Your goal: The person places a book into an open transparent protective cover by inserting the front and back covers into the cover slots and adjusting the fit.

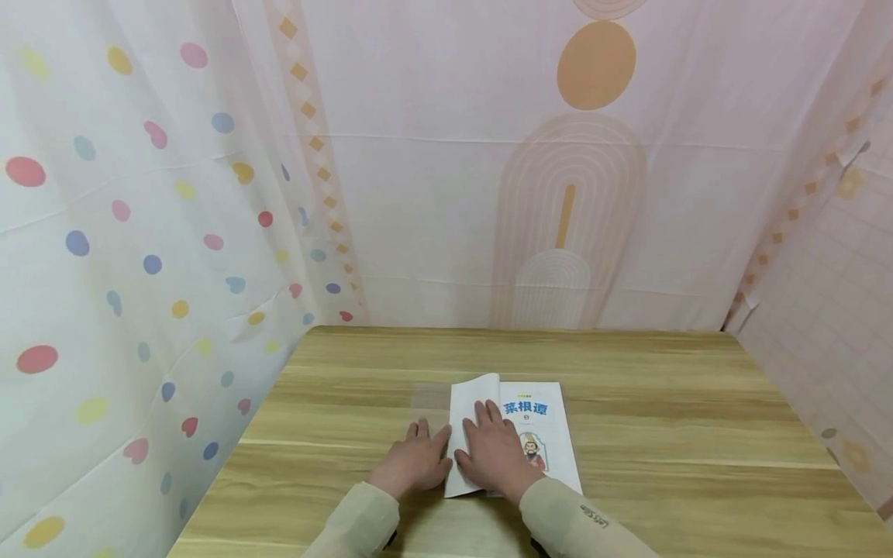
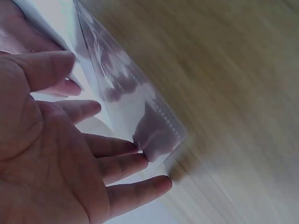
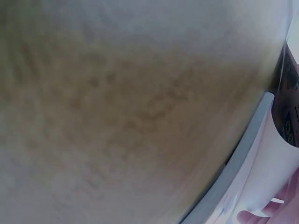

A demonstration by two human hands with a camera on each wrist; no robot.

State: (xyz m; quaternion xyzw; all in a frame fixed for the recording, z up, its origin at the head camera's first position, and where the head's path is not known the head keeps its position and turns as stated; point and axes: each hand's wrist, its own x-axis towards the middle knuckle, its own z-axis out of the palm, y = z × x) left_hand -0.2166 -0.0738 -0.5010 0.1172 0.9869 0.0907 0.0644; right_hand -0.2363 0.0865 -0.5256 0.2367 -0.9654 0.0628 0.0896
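A book [image 1: 563, 449] lies on the wooden table, showing a white title page with blue characters and a drawn bearded figure. Its white cover flap [image 1: 476, 390] is turned toward the left. My right hand [image 1: 494, 456] rests on this flap with fingers spread. At the flap's left edge is my left hand [image 1: 417, 459], its fingers extended. In the left wrist view, that hand's fingertips [image 2: 161, 184] touch or nearly touch a clear plastic sleeve [image 2: 156, 105] with a dotted seam. The right wrist view catches the book's edge [image 3: 243, 163] and part of the right hand's fingers [image 3: 287, 210].
The wooden table [image 1: 663, 418] extends around the book on all sides. Behind it hangs a pale patterned curtain [image 1: 418, 217], with a dotted curtain [image 1: 139, 325] along the left and another pale one [image 1: 823, 310] on the right.
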